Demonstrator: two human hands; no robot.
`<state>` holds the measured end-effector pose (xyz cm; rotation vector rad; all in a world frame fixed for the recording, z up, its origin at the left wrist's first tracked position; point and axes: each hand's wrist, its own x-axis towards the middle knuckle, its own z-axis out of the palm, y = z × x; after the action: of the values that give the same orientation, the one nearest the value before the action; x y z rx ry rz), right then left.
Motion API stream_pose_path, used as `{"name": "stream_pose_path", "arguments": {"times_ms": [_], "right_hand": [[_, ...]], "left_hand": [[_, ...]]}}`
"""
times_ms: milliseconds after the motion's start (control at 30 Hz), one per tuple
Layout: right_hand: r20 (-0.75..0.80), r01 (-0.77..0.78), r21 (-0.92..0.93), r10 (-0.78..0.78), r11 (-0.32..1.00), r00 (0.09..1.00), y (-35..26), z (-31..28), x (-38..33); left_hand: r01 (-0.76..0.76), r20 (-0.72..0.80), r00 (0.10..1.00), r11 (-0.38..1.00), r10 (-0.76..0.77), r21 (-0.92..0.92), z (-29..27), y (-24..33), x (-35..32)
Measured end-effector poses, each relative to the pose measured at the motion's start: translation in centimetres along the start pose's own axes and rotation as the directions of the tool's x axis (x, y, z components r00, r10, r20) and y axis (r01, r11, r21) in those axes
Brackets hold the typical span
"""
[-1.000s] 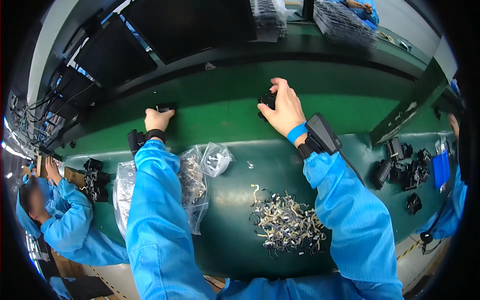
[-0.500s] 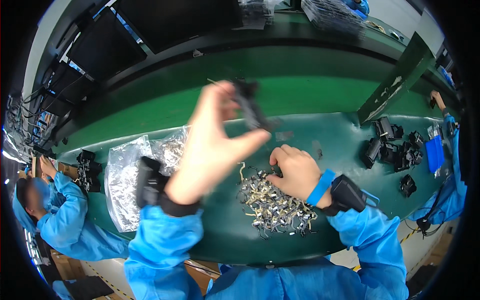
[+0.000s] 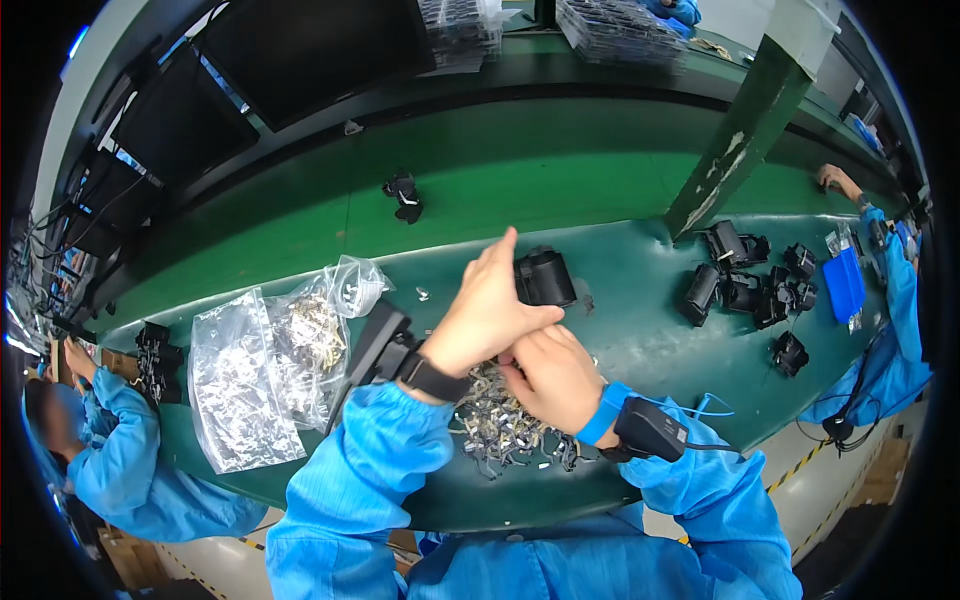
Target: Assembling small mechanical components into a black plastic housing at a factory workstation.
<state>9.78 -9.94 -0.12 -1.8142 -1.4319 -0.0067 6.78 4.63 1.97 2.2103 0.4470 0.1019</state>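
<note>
My left hand (image 3: pixel 490 305) is closed on a black plastic housing (image 3: pixel 546 277), which sits between its fingers and thumb above the table. Just below it, my right hand (image 3: pixel 553 378) has its fingers curled together, its fingertips beside the base of my left hand. Whatever those fingertips pinch, if anything, is hidden. Under both hands lies a pile of short wired connectors (image 3: pixel 500 425) in grey, black, white and yellowish tones.
Clear bags of small parts (image 3: pixel 240 385) lie left. More black housings (image 3: pixel 745 290) and a blue tray (image 3: pixel 843 287) stand right. A black part (image 3: pixel 403 195) rests on the green back ledge (image 3: pixel 560 160). A green post (image 3: pixel 735 150) rises behind. Co-workers' sleeves show at both sides.
My left hand has come down and right with the black housing, beside my right hand. My right hand has moved toward it, off the pile's upper edge. The view has shifted a little.
</note>
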Motion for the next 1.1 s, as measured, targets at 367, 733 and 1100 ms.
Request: {"name": "stream_pose_path", "arguments": {"times_ms": [367, 733, 1100], "right_hand": [[0.189, -0.418, 0.794, 0.474, 0.441, 0.86, -0.2, -1.0, 0.5], [0.043, -0.333, 0.227, 0.333, 0.915, 0.942, 0.4, -0.2, 0.1], [0.034, -0.347, 0.225, 0.348, 0.911, 0.937, 0.0, -0.2, 0.0]], "left_hand": [[-0.035, -0.173, 0.982, 0.819, -0.078, -0.573, -1.5, -0.8, -7.6], [-0.055, -0.286, 0.953, 0.987, 0.098, 0.154, -3.1, -3.8, -7.9], [-0.007, -0.231, 0.971, 0.972, 0.062, 0.235, -2.2, -3.5, -8.5]]}}
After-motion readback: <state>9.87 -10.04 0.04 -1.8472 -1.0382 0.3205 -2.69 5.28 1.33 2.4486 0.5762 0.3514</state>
